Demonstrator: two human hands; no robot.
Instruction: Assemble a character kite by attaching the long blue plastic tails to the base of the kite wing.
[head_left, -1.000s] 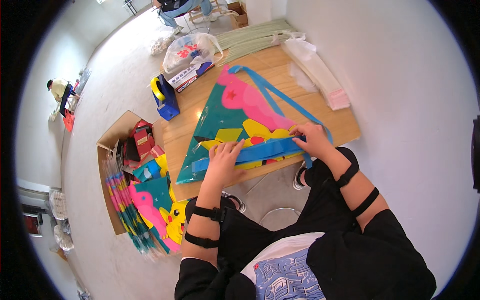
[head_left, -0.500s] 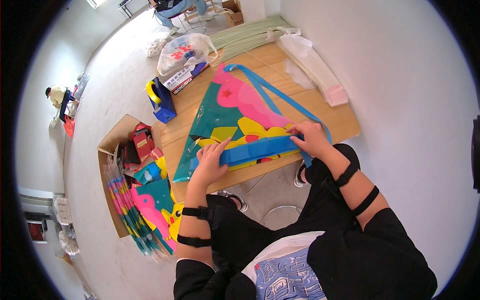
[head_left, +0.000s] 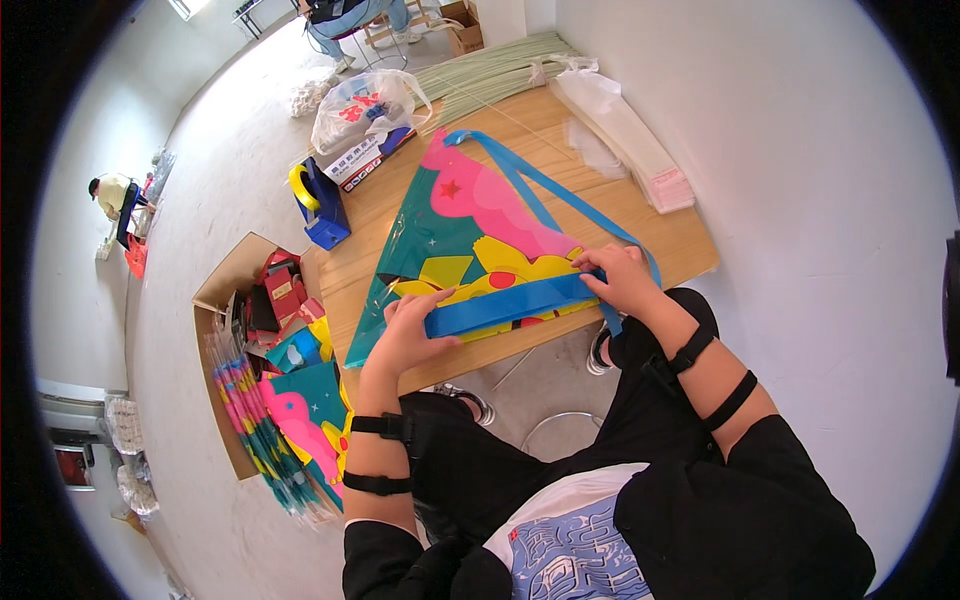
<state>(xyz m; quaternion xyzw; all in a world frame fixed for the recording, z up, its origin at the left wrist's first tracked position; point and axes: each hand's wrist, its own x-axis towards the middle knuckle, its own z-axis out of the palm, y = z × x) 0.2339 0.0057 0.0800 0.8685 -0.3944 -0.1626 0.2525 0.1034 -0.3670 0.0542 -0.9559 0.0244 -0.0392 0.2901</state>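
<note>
A triangular printed kite (head_left: pixel 400 225), teal, pink and yellow with a glossy surface, lies on the wooden table in front of me. Across its near edge runs a folded blue ribbon (head_left: pixel 510 305). My left hand (head_left: pixel 405 332) grips the ribbon's left end, thumb on the near side and fingers on the far side. At the other end, my right hand (head_left: pixel 625 280) pinches the ribbon between thumb and fingers. From there a long loop of the same ribbon curves up the kite's right side to its far tip, and a short piece hangs below the right hand.
Left of the kite stand a blue tape dispenser (head_left: pixel 322 215) and a printed box (head_left: pixel 370 158). Behind them are a plastic bag (head_left: pixel 362 108) and thin pale rods (head_left: pixel 500 75). White plastic sleeves (head_left: pixel 640 150) lie at right. A carton (head_left: pixel 225 285) of packed kites sits left on the floor.
My left hand has shifted slightly left and its fingers have closed in on the ribbon's end. The ribbon now looks straighter and smoother. My right hand has hardly moved.
</note>
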